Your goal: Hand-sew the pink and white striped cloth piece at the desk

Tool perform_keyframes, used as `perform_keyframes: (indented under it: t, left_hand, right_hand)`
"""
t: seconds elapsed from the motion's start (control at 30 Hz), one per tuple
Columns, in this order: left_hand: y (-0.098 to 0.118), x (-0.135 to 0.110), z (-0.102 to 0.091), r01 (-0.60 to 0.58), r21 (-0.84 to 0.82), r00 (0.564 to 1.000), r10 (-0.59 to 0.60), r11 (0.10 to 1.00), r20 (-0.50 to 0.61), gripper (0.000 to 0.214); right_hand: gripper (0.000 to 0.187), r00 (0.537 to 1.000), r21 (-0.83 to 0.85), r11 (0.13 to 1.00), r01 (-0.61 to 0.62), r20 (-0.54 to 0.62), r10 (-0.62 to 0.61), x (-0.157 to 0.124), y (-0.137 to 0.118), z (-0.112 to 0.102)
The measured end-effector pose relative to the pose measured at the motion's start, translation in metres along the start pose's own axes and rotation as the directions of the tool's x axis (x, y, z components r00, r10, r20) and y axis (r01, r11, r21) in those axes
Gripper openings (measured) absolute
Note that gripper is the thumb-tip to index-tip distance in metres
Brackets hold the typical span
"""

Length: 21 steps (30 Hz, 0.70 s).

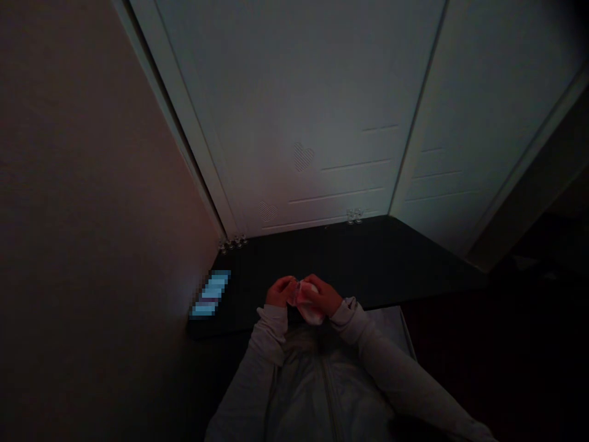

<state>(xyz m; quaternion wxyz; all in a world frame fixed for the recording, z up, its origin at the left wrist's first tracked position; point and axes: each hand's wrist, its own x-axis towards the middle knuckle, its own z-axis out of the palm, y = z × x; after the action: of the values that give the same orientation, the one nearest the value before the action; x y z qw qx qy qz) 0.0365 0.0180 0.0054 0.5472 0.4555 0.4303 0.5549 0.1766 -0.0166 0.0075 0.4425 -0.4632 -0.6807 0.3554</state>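
Close to my body, above the dark table (pixel 340 264), both hands meet at chest level. My left hand (pixel 278 291) has its fingers closed around a small clear object (pixel 293 297) that looks like a little glass. My right hand (pixel 327 297) is closed on a soft white cloth (pixel 311 314), which hangs below the fingers and touches the clear object. Reddish light falls on both hands. The dim picture hides the fine shape of what they hold.
Several small clear glasses (pixel 234 244) stand at the table's back left corner. More little glasses (pixel 354 216) are at the back edge by the white panel (pixel 294 92). A bright, pixelated screen (pixel 210 294) lies at the left end. A wall (pixel 101 184) rises on the left.
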Motion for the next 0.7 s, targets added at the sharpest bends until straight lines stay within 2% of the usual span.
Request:
perform_keyframes:
  t: [0.37, 0.7]
  left_hand:
    - [0.0005, 0.0004, -0.001, -0.027, 0.089, 1.0, 0.026, 0.996, 0.011, 0.028]
    - [-0.0011, 0.0009, -0.002, -0.018, 0.059, 0.998, 0.014, 0.998, 0.064, 0.028]
  right_hand:
    - [0.017, 0.999, -0.062, 0.998, -0.032, -0.028, 0.03, -0.0004, -0.0016, 0.0015]
    - [0.015, 1.0, -0.003, 1.0, 0.0, 0.014, 0.0, -0.0018, -0.0018, 0.0025]
